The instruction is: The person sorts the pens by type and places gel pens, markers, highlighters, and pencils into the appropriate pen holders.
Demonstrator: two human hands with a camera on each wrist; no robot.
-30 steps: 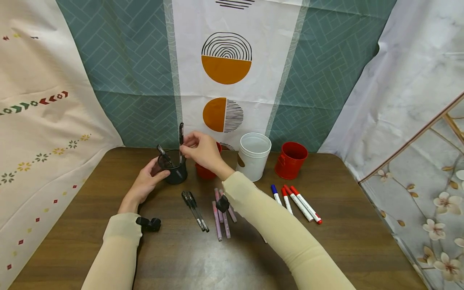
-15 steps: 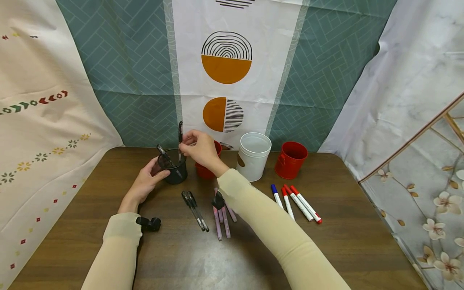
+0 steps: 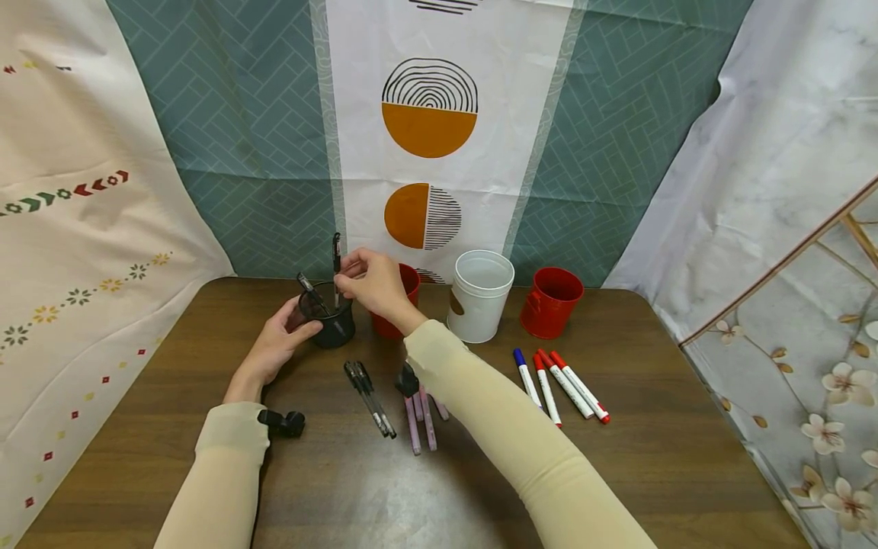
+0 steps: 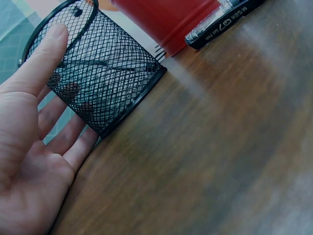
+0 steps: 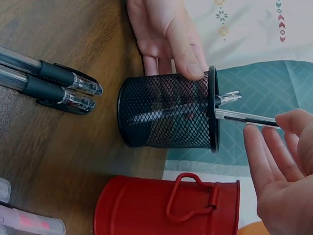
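Observation:
My left hand (image 3: 277, 339) holds the black mesh pen cup (image 3: 334, 333) at its left side, thumb near the rim and fingers behind, as the left wrist view shows on the mesh (image 4: 117, 78). Between thumb and fingertips, my right hand (image 3: 379, 284) pinches a black-capped clear gel pen (image 3: 337, 255), cap up. In the right wrist view the lower end of this gel pen (image 5: 244, 118) is at the cup's mouth. Another gel pen (image 3: 312, 291) leans inside the cup. Two more gel pens (image 3: 370, 400) lie side by side on the table in front.
A red cup (image 3: 388, 325) stands partly behind my right hand. Farther right are a white cup (image 3: 473, 316) and another red cup (image 3: 549, 309). Several purple pens (image 3: 427, 427) lie partly under my right forearm. Red and blue capped markers (image 3: 571, 390) lie at the right.
My right hand has shifted slightly left with the gel pen, which now stands farther in over the cup's mouth. The left hand and the cup have stayed put.

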